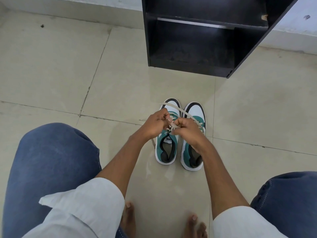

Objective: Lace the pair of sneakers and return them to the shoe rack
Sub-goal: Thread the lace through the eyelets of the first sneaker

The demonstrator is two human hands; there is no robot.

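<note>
Beige tiled floor (60, 69), black shoe rack (192, 48) up ahead. Teal-and-white sneakers (195, 110) side by side in front of it. Left hand (155, 123) and right hand (187, 130), fingers curled, pinching cream lace (173, 107) over left sneaker.

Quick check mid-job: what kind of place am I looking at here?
Likely a home entryway or room corner: a dark shoe rack stands against a pale wall on a tiled floor, with sneakers on the tiles.
</note>
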